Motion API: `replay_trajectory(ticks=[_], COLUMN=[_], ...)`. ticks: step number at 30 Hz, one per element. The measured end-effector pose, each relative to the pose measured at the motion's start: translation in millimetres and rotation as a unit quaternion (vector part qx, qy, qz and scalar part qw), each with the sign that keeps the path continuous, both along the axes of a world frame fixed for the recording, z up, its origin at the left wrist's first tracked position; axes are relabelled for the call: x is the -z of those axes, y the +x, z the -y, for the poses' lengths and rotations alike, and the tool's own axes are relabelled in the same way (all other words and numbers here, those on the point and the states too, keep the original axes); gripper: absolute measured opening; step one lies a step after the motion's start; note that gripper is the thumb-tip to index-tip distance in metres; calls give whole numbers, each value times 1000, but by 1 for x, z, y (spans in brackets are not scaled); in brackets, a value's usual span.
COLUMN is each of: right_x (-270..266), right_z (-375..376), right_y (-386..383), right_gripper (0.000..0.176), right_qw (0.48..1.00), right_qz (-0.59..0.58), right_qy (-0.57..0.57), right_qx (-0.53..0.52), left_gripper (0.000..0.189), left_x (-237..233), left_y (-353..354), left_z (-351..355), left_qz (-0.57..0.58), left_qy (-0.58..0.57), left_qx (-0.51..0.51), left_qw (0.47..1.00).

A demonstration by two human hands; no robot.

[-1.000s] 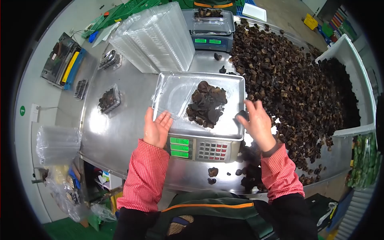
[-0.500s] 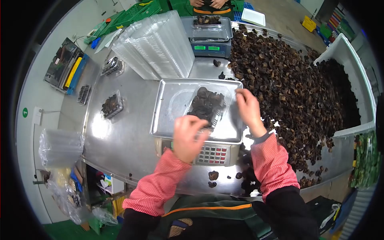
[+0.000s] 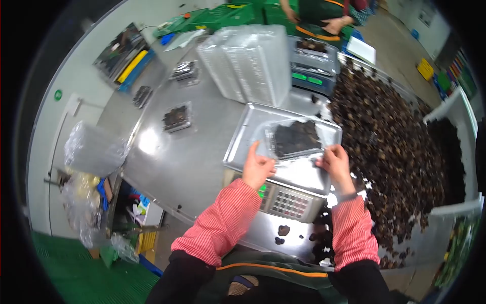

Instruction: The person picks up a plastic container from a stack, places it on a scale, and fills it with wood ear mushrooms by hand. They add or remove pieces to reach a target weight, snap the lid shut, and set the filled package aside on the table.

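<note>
Clear plastic box (image 3: pixel 296 139) sits between left fingers (image 3: pixel 253 150), spread apart, and right fingers (image 3: pixel 333 153), bunched together.

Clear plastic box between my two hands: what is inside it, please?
Inside the clear plastic box are dark, irregular pieces. Only the outer ones can be seen; whatever lies beneath them is covered.

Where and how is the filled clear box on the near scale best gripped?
I'd grip the box by its short left and right ends, one hand per side, coming in low over the pan. It looks longer crosswise, and the left hand and right hand are near those ends. Lid closure is unclear.
</note>
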State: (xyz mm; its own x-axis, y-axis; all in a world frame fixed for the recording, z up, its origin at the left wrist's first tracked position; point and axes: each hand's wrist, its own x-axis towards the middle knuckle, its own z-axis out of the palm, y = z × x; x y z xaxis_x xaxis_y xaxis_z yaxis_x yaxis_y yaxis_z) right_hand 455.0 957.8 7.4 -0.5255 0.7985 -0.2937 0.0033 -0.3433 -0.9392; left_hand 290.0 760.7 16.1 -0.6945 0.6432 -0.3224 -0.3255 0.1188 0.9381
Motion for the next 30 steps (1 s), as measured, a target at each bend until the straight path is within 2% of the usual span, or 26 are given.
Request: replay_trajectory(ticks=[2,4,8,9,10,12,13,14,15,16,17,18,19,20,22,23,25,26,27,30], right_x=[2,-12,-43,-48,-58,-68,-78,-89,-91,-103,-116,-131,-154,-174,-192,-197,-190,-184,-180,-180], right_z=[1,1,12,15,25,44,57,65,62,57,51,46,42,36,16,6,-14,-26,-39,-45], right_y=[0,-2,-19,-29,-45,-83,-104,-124,-144,-161,-177,-190,-204,-217,-248,-259,-276,-284,-289,-288], right_gripper=[4,4,3,7,4,8,12,15,20,21,22,22,22,21,21,21,19,18,18,17], right_qw=[1000,998,992,988,987,976,971,965,949,910,849,748,711,669,591,549,538,531,547,573], right_qz=[-15,-64,-68,-74,-64,-36,-29,-20,-13,40,57,76,96,117,129,136,219,259,252,193], right_qy=[3,-2,-56,-69,-78,-90,-55,-17,81,256,456,633,683,728,795,825,810,798,785,787], right_qx=[6,-11,-88,-113,-121,-196,-230,-262,-304,-323,-261,-184,-137,-91,-33,-3,-81,-120,-147,-123], left_gripper=[79,81,83,78,74,69,60,57,55,52,48,49,50,68,81,85,91,90,89,76], left_x=[-5,-14,-47,-52,-58,-71,-57,-59,-62,-65,-61,-62,-69,-70,-82,-80,-67,-59,-51,-37], left_y=[-7,-2,-13,-31,-49,-83,-104,-119,-133,-149,-176,-201,-220,-241,-269,-271,-259,-245,-227,-173], left_z=[3,13,56,69,81,102,109,114,120,125,128,130,128,123,113,106,97,97,99,111], left_qz=[112,174,95,32,86,193,230,229,229,231,229,205,179,113,192,188,177,157,136,187], left_qy=[-18,13,40,-29,14,97,184,185,185,185,196,188,214,221,230,200,139,142,145,118], left_qx=[28,43,49,35,19,-5,96,79,63,47,9,-36,-82,-126,-233,-218,-189,-141,-93,13], left_qw=[993,984,994,998,996,976,951,952,954,954,954,960,957,961,925,937,956,967,976,975])
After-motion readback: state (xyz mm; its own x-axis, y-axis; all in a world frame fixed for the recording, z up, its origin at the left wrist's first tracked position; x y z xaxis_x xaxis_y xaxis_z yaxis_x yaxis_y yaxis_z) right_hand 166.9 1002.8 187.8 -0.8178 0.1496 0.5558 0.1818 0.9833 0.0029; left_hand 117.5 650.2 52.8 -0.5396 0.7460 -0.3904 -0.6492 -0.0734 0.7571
